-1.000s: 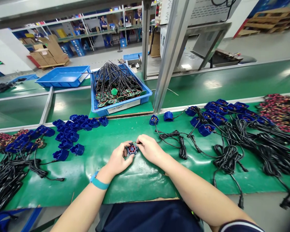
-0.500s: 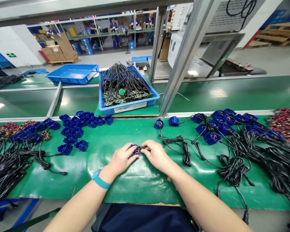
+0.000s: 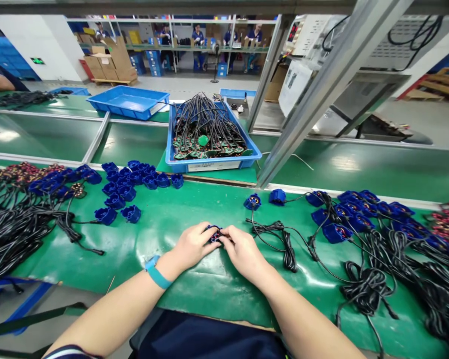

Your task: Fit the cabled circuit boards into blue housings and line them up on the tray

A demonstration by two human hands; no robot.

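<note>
In the middle of the green work surface, my left hand (image 3: 194,243) grips a small round blue plastic housing (image 3: 214,233) with thumb and fingers around its sides. Red and dark wires show inside the housing's open top. My right hand (image 3: 240,245) is closed in a pinch at the housing's right rim, and its fingertips hide what lies between them. Further to the right is another blue housing (image 3: 252,201) with a black cable (image 3: 271,227) running from it. A cluster of blue housings (image 3: 125,192) sits beyond my left hand, to the left.
A blue tray (image 3: 213,164) of green circuit boards with black cables stands at the back. Black cable bundles (image 3: 13,234) lie at left, with more coiled cables (image 3: 370,289) and wired housings (image 3: 336,232) at right. A metal post (image 3: 314,94) rises behind the surface.
The view has shifted, so the bench appears tilted and moved. My right fingertips have come closer in against the housing, which my left hand still holds.
</note>
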